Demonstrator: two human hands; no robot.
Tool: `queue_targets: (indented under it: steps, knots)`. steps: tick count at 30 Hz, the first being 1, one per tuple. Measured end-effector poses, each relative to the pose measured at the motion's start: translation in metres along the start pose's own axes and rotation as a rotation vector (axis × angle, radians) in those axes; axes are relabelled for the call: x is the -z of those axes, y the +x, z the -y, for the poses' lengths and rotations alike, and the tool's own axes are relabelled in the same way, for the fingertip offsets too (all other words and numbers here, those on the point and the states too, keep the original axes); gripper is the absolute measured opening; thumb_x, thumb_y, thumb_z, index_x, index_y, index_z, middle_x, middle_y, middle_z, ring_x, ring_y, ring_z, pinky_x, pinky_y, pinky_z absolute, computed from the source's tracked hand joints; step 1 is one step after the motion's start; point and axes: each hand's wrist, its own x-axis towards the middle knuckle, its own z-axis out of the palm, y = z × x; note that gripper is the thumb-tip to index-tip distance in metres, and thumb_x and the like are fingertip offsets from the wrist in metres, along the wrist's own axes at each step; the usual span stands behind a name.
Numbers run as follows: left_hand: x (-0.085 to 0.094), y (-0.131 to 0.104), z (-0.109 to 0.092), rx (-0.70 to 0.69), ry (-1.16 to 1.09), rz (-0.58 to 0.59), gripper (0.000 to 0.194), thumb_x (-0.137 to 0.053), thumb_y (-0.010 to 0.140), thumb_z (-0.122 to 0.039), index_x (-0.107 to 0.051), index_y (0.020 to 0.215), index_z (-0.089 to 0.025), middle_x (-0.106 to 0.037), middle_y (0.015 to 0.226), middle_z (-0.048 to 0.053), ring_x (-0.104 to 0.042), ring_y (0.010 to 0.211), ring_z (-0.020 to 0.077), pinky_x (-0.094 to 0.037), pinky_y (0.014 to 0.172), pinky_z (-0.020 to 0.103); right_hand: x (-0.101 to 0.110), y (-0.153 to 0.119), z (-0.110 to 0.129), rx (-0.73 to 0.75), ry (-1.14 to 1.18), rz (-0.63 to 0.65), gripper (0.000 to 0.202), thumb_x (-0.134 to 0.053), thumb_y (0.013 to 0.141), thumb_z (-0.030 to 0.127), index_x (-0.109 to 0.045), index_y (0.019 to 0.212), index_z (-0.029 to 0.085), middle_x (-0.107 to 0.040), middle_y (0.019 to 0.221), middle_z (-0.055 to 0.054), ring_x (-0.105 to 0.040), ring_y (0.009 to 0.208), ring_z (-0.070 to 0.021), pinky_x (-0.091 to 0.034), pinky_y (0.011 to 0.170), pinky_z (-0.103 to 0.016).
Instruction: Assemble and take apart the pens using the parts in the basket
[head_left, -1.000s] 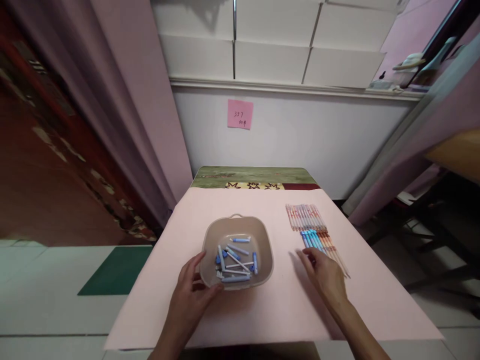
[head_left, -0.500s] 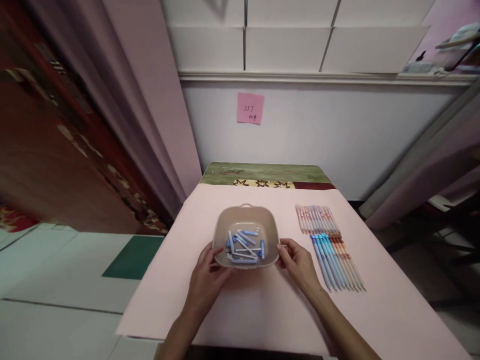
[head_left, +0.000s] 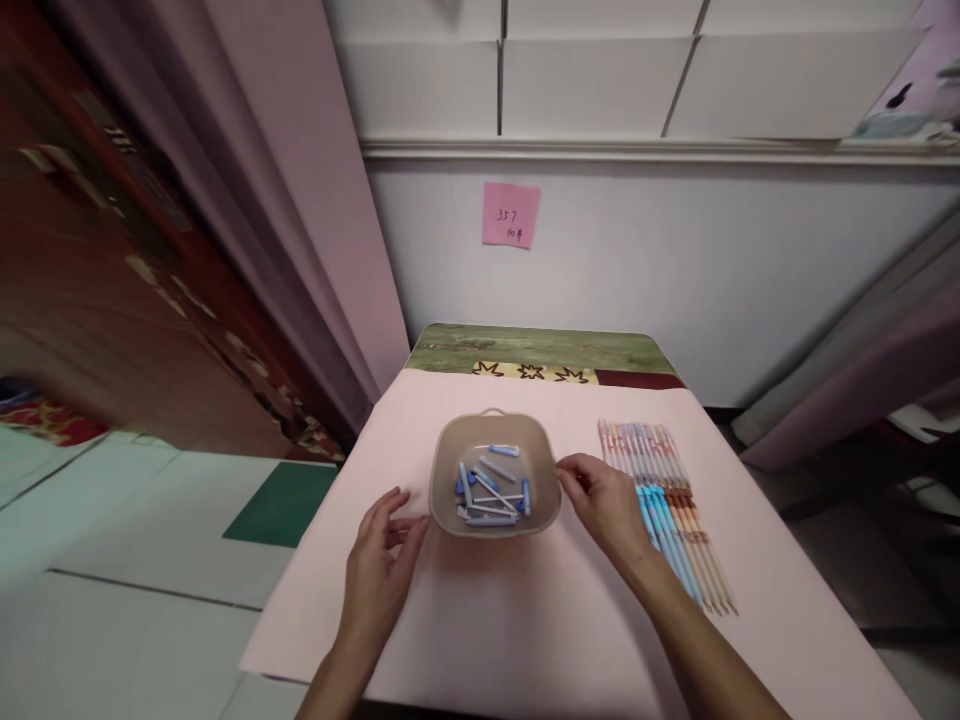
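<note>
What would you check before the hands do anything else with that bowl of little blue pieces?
1. Bowl upright on the pink sheet: ok.
2. Blue pieces all inside the bowl: ok.
3. Right hand at the bowl's right rim; firm grip: cannot tell.
4. Left hand on the bowl: not ok, it is open beside the left rim, apart from it.
5. Pens in tidy rows right of the bowl, clear of it: ok, though the right hand covers part of them.
</note>
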Motion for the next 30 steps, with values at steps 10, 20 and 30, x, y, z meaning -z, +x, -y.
queue_targets:
  steps: [10, 20, 30]
  knots:
    - [0.017, 0.009, -0.015, -0.028, 0.067, -0.046, 0.029, -0.057, 0.083, -0.041, -0.065, 0.102, -0.021, -0.056, 0.128, 0.010, -0.065, 0.083, 0.0185, -0.055, 0.072, 0.031, -0.057, 0.051, 0.055, 0.160, -0.482, 0.559, 0.019, -0.057, 0.079, 0.019, -0.075, 0.084, 0.018, -0.074, 0.084, -0.012, -0.069, 0.081, -0.0260, -0.048, 0.066, -0.029]
    - [-0.004, 0.031, -0.007, -0.106, 0.010, 0.044, 0.024, -0.057, 0.084, -0.037, -0.066, 0.098, -0.019, -0.057, 0.123, 0.011, -0.066, 0.079, 0.0158, -0.056, 0.076, 0.034, -0.077, 0.049, 0.063, 0.189, -0.553, 0.694, 0.026, -0.055, 0.078, 0.016, -0.072, 0.097, 0.013, -0.072, 0.098, -0.017, -0.068, 0.091, -0.0280, -0.052, 0.076, -0.033]
    - [0.008, 0.036, 0.000, -0.081, 0.015, 0.001, 0.022, -0.058, 0.084, -0.036, -0.066, 0.096, -0.019, -0.058, 0.121, 0.010, -0.065, 0.082, 0.0163, -0.055, 0.075, 0.032, -0.061, 0.078, 0.054, 0.088, -0.597, 0.622, 0.029, -0.050, 0.082, 0.024, -0.073, 0.097, 0.014, -0.073, 0.094, -0.016, -0.068, 0.091, -0.0290, -0.050, 0.076, -0.033]
